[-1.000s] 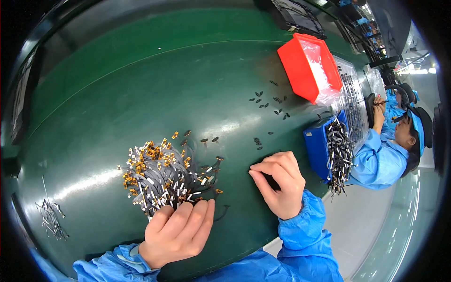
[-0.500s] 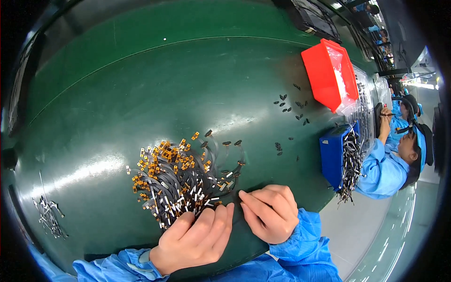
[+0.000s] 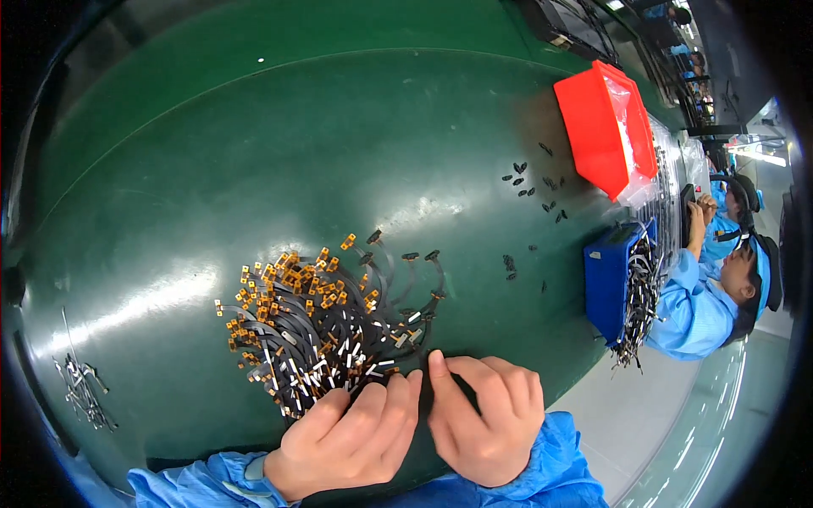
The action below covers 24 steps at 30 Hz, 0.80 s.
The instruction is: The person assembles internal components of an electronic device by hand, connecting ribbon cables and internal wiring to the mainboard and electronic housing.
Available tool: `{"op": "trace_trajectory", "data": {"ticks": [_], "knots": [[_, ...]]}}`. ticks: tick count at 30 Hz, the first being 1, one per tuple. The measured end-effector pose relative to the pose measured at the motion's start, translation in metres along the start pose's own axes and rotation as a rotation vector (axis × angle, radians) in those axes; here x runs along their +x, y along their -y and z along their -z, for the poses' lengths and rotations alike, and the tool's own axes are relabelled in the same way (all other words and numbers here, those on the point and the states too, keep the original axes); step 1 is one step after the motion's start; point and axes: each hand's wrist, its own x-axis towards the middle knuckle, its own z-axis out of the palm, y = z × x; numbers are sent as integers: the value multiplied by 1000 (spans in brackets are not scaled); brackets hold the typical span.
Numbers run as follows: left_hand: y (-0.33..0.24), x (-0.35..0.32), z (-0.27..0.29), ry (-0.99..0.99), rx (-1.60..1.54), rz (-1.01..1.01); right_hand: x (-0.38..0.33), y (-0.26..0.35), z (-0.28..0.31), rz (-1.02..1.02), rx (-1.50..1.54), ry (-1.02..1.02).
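A heap of short dark flat cables (image 3: 309,313) with orange ends and white tabs lies on the green table (image 3: 212,161). At the heap's near edge my left hand (image 3: 351,440) is closed, thumb and fingers pressed together; what they hold is hidden. Just to its right is my right hand (image 3: 491,419), also closed, fingers curled and one fingertip pointing up beside the heap's right edge. Whatever is between its fingers cannot be made out. The fingertips of both hands are close together but apart.
Small black parts (image 3: 521,180) lie scattered toward the right. Beyond them stand a red bin (image 3: 584,127) with plastic in it and a blue bin (image 3: 607,284) overfull with cables. A small cable bunch (image 3: 85,394) lies far left. A co-worker in blue (image 3: 694,296) sits at right.
My right hand has turned and its wrist has shifted down, with the fingertip now pointing more upward. My left hand stays nearly in place. The view has shifted slightly.
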Motion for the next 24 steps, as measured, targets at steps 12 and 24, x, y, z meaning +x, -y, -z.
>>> {"op": "trace_trajectory", "data": {"ticks": [12,24], "knots": [[-3,-2,7,-69,23,-68,-4,-58,1,25,491,7],[24,1,5,-12,-7,119,-2,-78,-8,449,239,93]]}}
